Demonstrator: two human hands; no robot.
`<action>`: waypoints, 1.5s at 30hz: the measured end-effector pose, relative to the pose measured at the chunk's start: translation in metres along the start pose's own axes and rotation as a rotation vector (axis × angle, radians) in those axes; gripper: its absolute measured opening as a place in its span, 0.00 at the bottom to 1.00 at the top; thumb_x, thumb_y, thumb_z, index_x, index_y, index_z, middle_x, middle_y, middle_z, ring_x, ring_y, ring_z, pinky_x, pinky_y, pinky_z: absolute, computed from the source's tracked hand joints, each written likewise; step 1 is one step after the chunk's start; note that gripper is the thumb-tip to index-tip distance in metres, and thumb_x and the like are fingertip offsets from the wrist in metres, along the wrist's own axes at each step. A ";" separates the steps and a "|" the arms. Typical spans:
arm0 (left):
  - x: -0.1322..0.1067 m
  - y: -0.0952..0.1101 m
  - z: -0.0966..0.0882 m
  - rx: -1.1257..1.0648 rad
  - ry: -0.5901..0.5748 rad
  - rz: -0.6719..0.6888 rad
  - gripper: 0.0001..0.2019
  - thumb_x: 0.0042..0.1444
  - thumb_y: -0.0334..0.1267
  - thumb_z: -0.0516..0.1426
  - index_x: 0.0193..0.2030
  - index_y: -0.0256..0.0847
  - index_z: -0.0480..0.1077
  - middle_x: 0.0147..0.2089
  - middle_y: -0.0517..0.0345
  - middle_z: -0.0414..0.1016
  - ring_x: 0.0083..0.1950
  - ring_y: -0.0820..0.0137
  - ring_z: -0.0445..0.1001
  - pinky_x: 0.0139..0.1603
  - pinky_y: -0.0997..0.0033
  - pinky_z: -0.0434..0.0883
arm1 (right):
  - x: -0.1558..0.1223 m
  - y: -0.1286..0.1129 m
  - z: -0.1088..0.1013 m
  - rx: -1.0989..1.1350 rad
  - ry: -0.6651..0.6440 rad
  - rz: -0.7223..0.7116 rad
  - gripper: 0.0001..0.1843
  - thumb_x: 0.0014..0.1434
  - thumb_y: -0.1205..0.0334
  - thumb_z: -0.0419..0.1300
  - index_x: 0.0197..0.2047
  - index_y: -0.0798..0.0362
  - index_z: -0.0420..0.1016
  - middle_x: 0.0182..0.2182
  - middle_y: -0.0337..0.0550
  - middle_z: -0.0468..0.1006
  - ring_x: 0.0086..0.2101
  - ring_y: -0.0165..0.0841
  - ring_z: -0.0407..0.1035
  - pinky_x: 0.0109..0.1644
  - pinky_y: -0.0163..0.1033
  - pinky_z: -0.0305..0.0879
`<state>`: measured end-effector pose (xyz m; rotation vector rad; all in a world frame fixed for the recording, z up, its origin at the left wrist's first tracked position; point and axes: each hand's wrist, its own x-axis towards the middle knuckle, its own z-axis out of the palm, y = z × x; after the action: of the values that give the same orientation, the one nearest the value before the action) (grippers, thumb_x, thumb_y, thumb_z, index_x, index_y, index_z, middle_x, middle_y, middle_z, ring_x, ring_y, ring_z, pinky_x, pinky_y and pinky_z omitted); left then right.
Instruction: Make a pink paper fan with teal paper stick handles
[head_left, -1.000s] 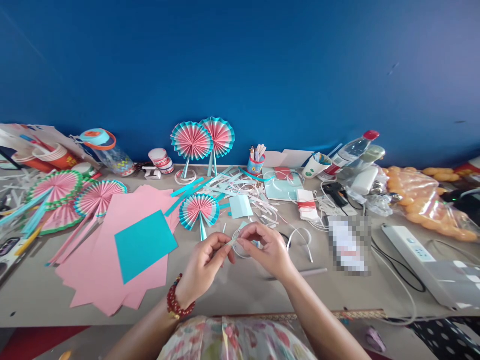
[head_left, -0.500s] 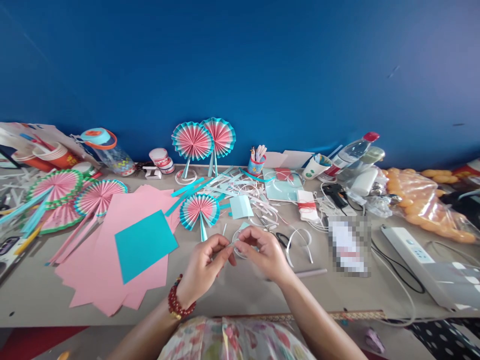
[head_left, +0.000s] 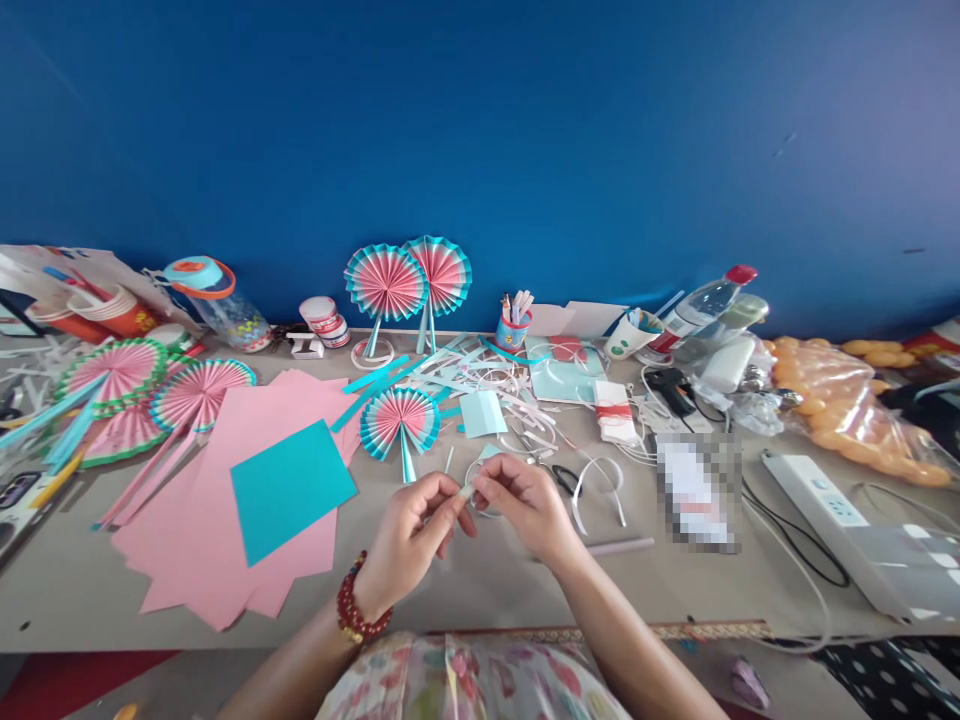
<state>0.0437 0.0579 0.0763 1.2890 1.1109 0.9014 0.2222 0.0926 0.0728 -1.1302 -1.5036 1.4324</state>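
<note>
Both hands meet over the table, fingertips nearly touching. My left hand (head_left: 412,540), with a red bead bracelet (head_left: 354,605) at its wrist, pinches a small pale piece (head_left: 466,491), perhaps paper or tape. Thumb and forefinger of my right hand (head_left: 531,508) close on the other end of that piece. Fingers hide most of it. Just behind the hands stands a pink and teal folded paper fan (head_left: 400,425). A coil of white strip (head_left: 480,470) shows partly between the hands. Black-handled scissors (head_left: 566,480) lie beyond my right hand.
Pink sheets (head_left: 180,530) with a teal sheet (head_left: 292,490) on top lie left. More fans (head_left: 386,285) lean by the blue wall. Paper strips (head_left: 465,370) are heaped behind. On the right are a glue gun (head_left: 671,390), a bottle (head_left: 705,305) and a power strip (head_left: 817,500).
My fingertips have shifted slightly, and more of the small pale piece shows between them. Everything on the table stays where it was.
</note>
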 end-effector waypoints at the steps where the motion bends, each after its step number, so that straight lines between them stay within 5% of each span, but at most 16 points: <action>1: 0.000 -0.002 0.000 -0.010 -0.008 -0.002 0.15 0.67 0.48 0.51 0.37 0.38 0.67 0.33 0.55 0.79 0.21 0.78 0.62 0.23 0.77 0.60 | -0.001 0.001 -0.001 -0.023 0.002 -0.006 0.15 0.63 0.49 0.60 0.33 0.53 0.73 0.25 0.39 0.76 0.28 0.30 0.71 0.33 0.34 0.68; 8: -0.003 -0.018 0.009 -0.116 -0.032 -0.009 0.15 0.66 0.49 0.53 0.41 0.38 0.68 0.37 0.52 0.78 0.25 0.76 0.70 0.28 0.75 0.66 | -0.006 0.010 -0.004 -0.187 0.010 -0.035 0.14 0.65 0.52 0.57 0.32 0.51 0.72 0.25 0.38 0.74 0.27 0.30 0.69 0.32 0.34 0.66; 15: -0.005 -0.030 0.018 -0.217 -0.014 -0.066 0.16 0.64 0.51 0.55 0.36 0.38 0.66 0.31 0.56 0.78 0.23 0.75 0.72 0.28 0.74 0.67 | -0.013 0.011 -0.002 -0.291 -0.038 -0.076 0.13 0.66 0.57 0.54 0.31 0.51 0.72 0.26 0.38 0.74 0.29 0.31 0.69 0.34 0.35 0.64; 20: -0.005 -0.033 0.020 -0.282 0.014 -0.094 0.19 0.61 0.54 0.57 0.32 0.39 0.64 0.29 0.56 0.78 0.21 0.74 0.71 0.25 0.73 0.67 | -0.021 0.019 -0.002 -0.247 0.043 -0.109 0.06 0.66 0.58 0.57 0.41 0.50 0.73 0.34 0.41 0.77 0.33 0.33 0.71 0.36 0.35 0.68; 27: -0.002 -0.033 0.019 -0.300 0.035 -0.017 0.16 0.64 0.51 0.55 0.35 0.38 0.66 0.31 0.56 0.78 0.23 0.74 0.71 0.26 0.74 0.69 | -0.024 0.009 0.000 -0.293 0.070 -0.333 0.04 0.64 0.64 0.57 0.42 0.48 0.72 0.39 0.45 0.76 0.38 0.36 0.73 0.41 0.40 0.71; 45: -0.003 -0.024 0.014 -0.216 -0.019 0.027 0.12 0.67 0.44 0.53 0.41 0.36 0.70 0.33 0.54 0.77 0.25 0.74 0.72 0.30 0.73 0.70 | -0.022 0.007 -0.001 -0.474 0.062 -0.429 0.10 0.64 0.69 0.57 0.45 0.47 0.74 0.37 0.45 0.79 0.42 0.39 0.74 0.45 0.42 0.70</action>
<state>0.0541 0.0493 0.0524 1.1345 0.9553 0.9982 0.2308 0.0722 0.0670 -1.0184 -1.9567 0.7648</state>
